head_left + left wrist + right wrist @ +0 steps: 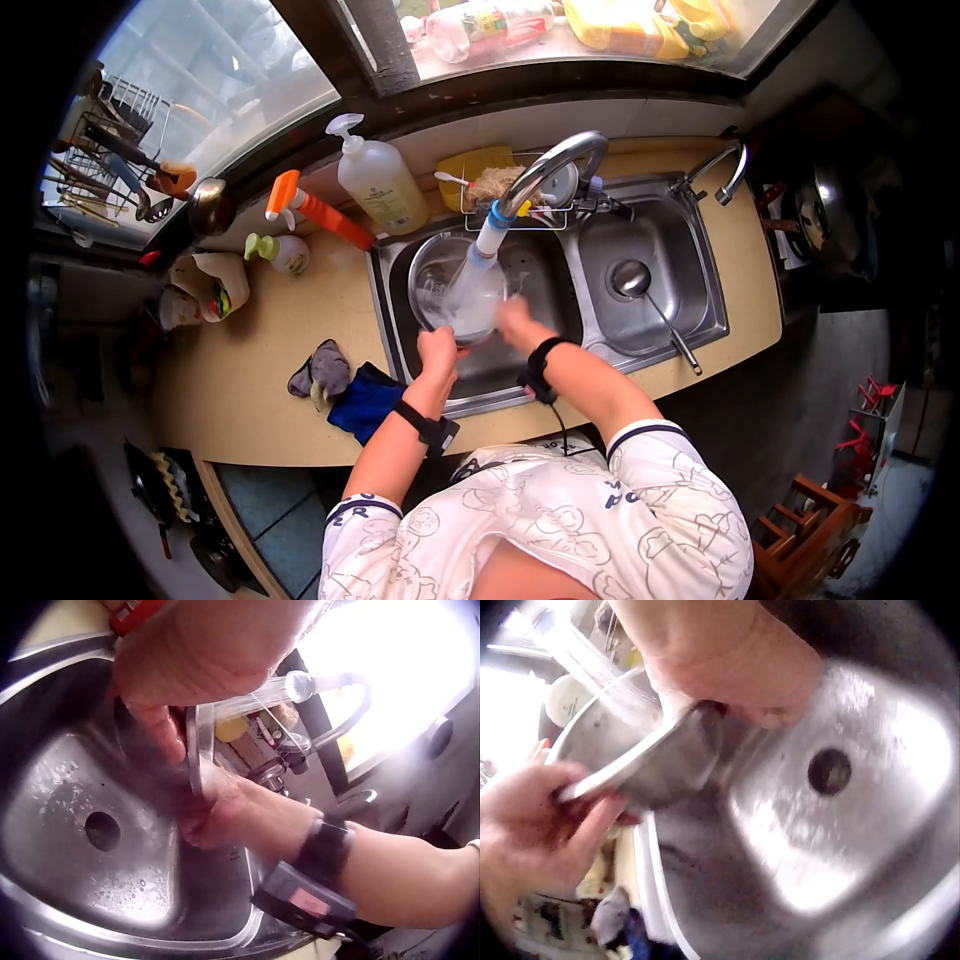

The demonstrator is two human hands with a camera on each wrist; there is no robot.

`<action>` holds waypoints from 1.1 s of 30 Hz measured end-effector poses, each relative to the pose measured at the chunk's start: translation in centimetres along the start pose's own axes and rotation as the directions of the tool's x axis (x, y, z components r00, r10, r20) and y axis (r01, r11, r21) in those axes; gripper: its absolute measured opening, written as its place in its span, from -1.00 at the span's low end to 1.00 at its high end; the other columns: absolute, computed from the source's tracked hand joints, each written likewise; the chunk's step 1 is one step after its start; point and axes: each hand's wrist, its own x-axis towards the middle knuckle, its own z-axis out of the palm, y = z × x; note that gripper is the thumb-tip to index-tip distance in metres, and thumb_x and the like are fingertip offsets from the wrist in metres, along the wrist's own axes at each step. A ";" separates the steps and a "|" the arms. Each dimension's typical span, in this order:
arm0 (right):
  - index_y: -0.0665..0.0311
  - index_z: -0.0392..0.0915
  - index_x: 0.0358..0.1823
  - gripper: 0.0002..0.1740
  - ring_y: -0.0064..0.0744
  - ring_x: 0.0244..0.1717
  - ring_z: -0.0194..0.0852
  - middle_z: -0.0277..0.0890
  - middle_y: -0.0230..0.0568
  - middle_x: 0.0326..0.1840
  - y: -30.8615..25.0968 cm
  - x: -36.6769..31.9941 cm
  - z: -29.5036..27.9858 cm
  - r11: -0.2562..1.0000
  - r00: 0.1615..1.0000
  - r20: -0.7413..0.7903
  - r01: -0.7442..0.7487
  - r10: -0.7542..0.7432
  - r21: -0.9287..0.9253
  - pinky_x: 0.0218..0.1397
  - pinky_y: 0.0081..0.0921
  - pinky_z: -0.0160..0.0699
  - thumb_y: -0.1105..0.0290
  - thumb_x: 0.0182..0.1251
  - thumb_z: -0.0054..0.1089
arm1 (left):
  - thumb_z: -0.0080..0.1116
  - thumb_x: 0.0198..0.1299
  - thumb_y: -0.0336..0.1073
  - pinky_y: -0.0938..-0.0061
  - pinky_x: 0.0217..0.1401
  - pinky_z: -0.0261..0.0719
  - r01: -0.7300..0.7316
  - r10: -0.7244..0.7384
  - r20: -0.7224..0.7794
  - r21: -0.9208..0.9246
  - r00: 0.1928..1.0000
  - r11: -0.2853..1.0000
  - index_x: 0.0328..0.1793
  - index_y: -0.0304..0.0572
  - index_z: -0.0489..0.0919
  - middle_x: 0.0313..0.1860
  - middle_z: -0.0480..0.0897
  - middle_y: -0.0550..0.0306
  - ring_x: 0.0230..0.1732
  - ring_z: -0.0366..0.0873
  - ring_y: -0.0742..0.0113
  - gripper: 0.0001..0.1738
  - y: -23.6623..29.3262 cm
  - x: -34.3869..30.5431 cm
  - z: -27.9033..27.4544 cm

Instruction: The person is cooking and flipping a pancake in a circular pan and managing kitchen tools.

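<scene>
A round metal bowl (426, 284) is tilted over the left sink basin (548, 290), with water from the faucet (583, 150) running into it. My left hand (438, 352) grips the near left rim, its thumb and fingers on either side of the edge in the right wrist view. On the right side of the bowl my right hand (516, 322) holds the rim, blurred, its fingers curled at the outside in the left wrist view. Water splashes inside the bowl, and part of its wall (679, 769) hides behind the right hand.
The right basin holds a metal ladle (630, 279). A pump bottle (380, 185), an orange spray bottle (330, 215) and a small soap bottle (290, 254) stand left of the sink. Cloths (365, 402) lie at the counter's front. Behind the faucet is a wire rack (515, 222).
</scene>
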 end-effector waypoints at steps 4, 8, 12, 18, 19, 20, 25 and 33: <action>0.25 0.46 -0.47 -0.82 -0.62 -0.73 0.13 0.39 -0.34 -0.62 2.2 -4.1 1.8 0.909 0.893 0.386 -0.338 0.229 0.243 -0.77 -0.64 -0.05 0.33 0.03 0.24 | -0.13 -0.01 -0.47 0.35 -0.58 0.64 -0.106 0.106 -0.119 0.007 0.987 0.994 -0.18 -0.55 0.41 -0.35 0.54 -0.17 -0.48 0.59 0.07 -0.72 0.1 -0.3 1.1; 0.26 0.45 -0.63 -0.79 -0.61 -0.77 0.12 0.34 -0.35 -0.71 1.8 -2.8 1.4 0.959 0.933 0.318 -0.231 0.170 0.163 -0.77 -0.64 -0.04 0.33 -0.03 0.27 | -0.15 -0.02 -0.49 0.37 -0.63 0.64 -0.122 0.122 -0.149 0.008 0.981 0.992 -0.12 -0.54 0.37 -0.30 0.53 -0.15 -0.50 0.57 0.09 -0.69 0.0 -0.2 0.7; 0.52 0.52 -0.40 -0.60 -0.24 -0.44 0.52 0.53 -0.05 -0.45 0.5 2.9 0.2 0.968 0.969 0.120 0.227 -0.214 -0.111 -0.36 -0.30 0.46 0.24 -0.11 0.29 | -0.18 0.00 -0.50 0.43 -0.65 0.59 -0.155 0.150 -0.105 -0.033 0.983 0.987 0.00 -0.46 0.37 -0.29 0.55 -0.18 -0.50 0.59 0.09 -0.62 1.6 -2.0 1.1; 0.45 0.49 -0.34 -0.67 -0.46 -0.56 0.41 0.51 -0.21 -0.49 -0.8 -2.4 0.7 0.991 0.979 0.167 0.125 -0.116 -0.049 -0.51 -0.51 0.38 0.27 0.04 0.24 | -0.16 -0.01 -0.48 0.39 -0.66 0.62 -0.183 0.185 -0.110 0.027 0.976 0.983 -0.01 -0.50 0.31 -0.28 0.53 -0.18 -0.50 0.58 0.07 -0.63 1.2 -0.9 0.5; 0.42 0.48 -0.35 -0.68 -0.52 -0.60 0.37 0.49 -0.24 -0.51 -0.1 -3.6 1.1 0.999 0.967 0.252 -0.036 0.032 0.014 -0.56 -0.55 0.35 0.27 0.05 0.24 | -0.16 -0.01 -0.48 0.39 -0.66 0.62 -0.184 0.186 -0.111 0.026 0.976 0.983 -0.01 -0.50 0.31 -0.28 0.53 -0.18 -0.50 0.58 0.07 -0.63 1.2 -0.8 0.4; 0.42 0.48 -0.35 -0.68 -0.52 -0.60 0.37 0.49 -0.24 -0.51 0.2 -3.9 1.2 0.999 0.967 0.251 -0.035 0.031 0.013 -0.56 -0.55 0.35 0.27 0.05 0.24 | -0.16 -0.01 -0.48 0.38 -0.67 0.62 -0.176 0.179 -0.115 0.036 0.977 0.984 -0.02 -0.51 0.32 -0.27 0.53 -0.20 -0.50 0.58 0.08 -0.63 1.2 -0.7 0.5; 0.31 0.48 -0.31 -0.74 -0.54 -0.61 0.33 0.47 -0.32 -0.52 1.1 -2.6 0.8 0.958 0.913 0.293 0.261 -0.284 0.116 -0.57 -0.60 0.32 0.30 0.05 0.26 | -0.16 0.00 -0.49 0.38 -0.67 0.62 -0.182 0.185 -0.114 0.038 0.976 0.983 -0.05 -0.53 0.35 -0.25 0.53 -0.19 -0.50 0.58 0.09 -0.65 0.6 0.1 0.1; 0.38 0.53 -0.31 -0.50 0.07 -0.16 0.50 0.53 0.14 -0.30 -2.7 -0.6 -0.9 0.666 0.873 0.137 0.450 -0.468 -0.594 -0.09 -0.14 0.42 -0.01 0.15 0.02 | -0.18 0.04 -0.50 0.43 -0.61 0.66 -0.154 0.146 -0.069 -0.127 0.987 0.980 0.00 -0.52 0.36 -0.23 0.53 -0.14 -0.45 0.58 0.10 -0.63 1.3 -1.3 1.2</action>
